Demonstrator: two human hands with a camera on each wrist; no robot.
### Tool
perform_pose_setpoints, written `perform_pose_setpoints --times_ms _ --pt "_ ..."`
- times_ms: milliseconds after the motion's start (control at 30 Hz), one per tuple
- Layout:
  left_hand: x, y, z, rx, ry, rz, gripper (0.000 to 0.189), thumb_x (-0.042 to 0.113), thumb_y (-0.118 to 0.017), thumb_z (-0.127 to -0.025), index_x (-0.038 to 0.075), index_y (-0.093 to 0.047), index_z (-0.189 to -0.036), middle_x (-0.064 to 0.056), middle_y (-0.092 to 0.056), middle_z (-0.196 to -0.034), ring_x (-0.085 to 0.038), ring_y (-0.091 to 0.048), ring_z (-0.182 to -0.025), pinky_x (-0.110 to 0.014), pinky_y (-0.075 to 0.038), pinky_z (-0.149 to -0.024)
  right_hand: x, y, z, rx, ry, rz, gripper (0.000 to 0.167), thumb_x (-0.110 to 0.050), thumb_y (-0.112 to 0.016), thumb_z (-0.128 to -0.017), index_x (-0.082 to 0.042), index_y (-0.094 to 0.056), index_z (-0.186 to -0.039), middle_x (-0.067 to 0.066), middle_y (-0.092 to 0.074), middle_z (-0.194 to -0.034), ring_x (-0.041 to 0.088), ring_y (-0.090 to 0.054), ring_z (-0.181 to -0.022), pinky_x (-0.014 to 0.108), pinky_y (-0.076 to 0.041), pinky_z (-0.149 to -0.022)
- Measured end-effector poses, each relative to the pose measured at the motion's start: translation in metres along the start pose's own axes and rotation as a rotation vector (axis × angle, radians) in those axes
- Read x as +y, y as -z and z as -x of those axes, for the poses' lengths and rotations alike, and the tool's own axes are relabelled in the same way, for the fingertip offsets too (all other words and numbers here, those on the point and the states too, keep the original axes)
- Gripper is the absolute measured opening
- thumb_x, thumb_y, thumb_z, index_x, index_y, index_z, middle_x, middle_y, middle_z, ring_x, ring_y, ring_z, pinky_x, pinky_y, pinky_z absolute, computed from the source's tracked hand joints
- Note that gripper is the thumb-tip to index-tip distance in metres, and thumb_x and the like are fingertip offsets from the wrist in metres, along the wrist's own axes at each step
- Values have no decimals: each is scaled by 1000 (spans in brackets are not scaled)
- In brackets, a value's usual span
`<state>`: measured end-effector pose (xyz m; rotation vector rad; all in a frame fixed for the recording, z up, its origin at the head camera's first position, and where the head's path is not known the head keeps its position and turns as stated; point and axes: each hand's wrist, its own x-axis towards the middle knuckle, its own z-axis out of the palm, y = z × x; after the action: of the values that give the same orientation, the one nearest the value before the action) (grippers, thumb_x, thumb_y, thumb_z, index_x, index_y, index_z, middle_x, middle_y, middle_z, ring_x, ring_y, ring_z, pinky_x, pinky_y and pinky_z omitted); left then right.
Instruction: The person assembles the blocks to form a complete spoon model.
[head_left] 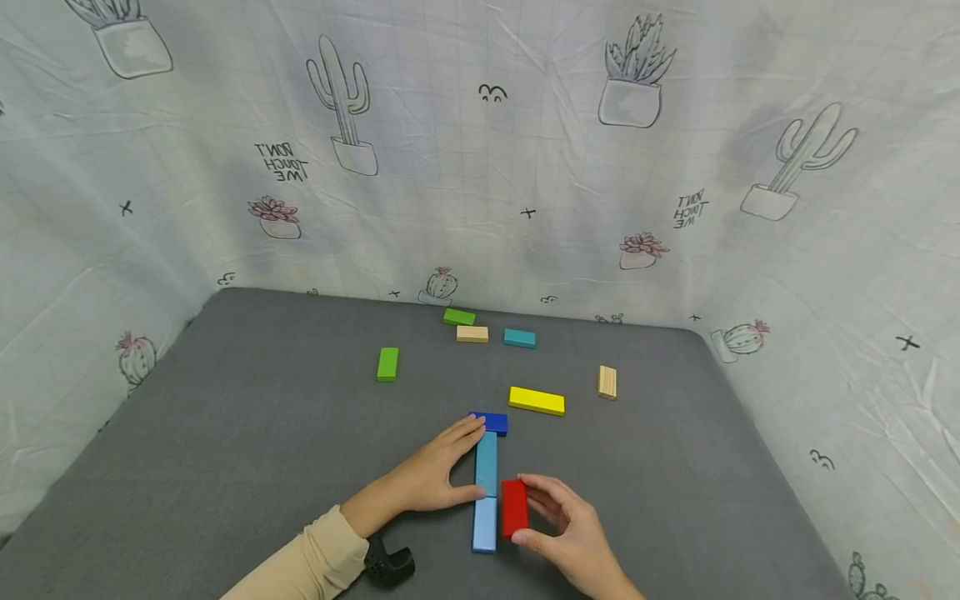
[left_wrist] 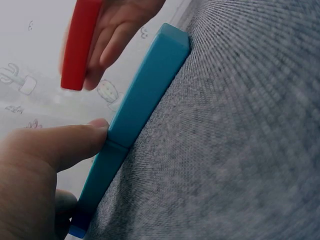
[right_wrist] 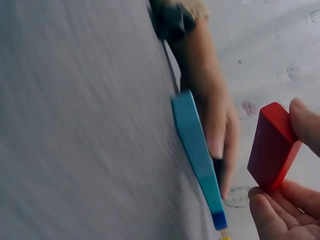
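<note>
My right hand (head_left: 573, 533) holds a red block (head_left: 514, 508) between thumb and fingers, just right of a row of blocks. In the left wrist view the red block (left_wrist: 80, 45) appears raised above the cloth. The row has a light blue block (head_left: 484, 525) nearest me, a second blue block (head_left: 487, 463) end to end with it, and a dark blue block (head_left: 496, 423) across the far end. My left hand (head_left: 427, 475) lies along the row's left side, fingers extended. Its thumb touches near the joint of the two lighter blocks, and its fingertips reach the dark blue one.
Beyond the row lie a yellow block (head_left: 536, 401), a teal block (head_left: 520, 338), two green blocks (head_left: 387, 364) and two natural wood blocks (head_left: 607, 382). A black wrist device (head_left: 390, 564) sits by my left cuff. Printed curtains (head_left: 480, 167) enclose the grey tabletop (head_left: 285, 400).
</note>
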<state>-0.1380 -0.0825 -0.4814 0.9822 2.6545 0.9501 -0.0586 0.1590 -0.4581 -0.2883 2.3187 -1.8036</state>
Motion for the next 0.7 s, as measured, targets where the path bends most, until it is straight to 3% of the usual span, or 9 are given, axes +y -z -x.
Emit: perform_pose_setpoints --times_ms 200,500,700 --pt "-1 1 2 0 5 4 86 55 -61 -86 7 -29 -149 0 -20 -159 -20 -16 -147 -49 -29 -113 -2 -11 16 -87 -41 29 60 -26 -74 -82 -5 -51 -133 15 -53 -131 15 -58 -116 26 -49 -95" --pt "0 1 1 3 3 3 86 55 -61 -86 7 -29 -149 -1 -20 -159 -20 -17 -146 -49 -29 -113 -4 -21 30 -177 11 86 55 -24 -72 -85 -2 -52 -131 18 -55 -127 6 -58 -111 29 -52 -92" --pt "1 1 1 5 -16 -9 87 55 -61 -85 6 -29 -149 -2 -20 -159 -21 -17 -146 -48 -29 -113 0 -23 37 -194 118 129 55 -22 -73 -84 3 -53 -129 20 -57 -122 5 -58 -109 26 -53 -89"
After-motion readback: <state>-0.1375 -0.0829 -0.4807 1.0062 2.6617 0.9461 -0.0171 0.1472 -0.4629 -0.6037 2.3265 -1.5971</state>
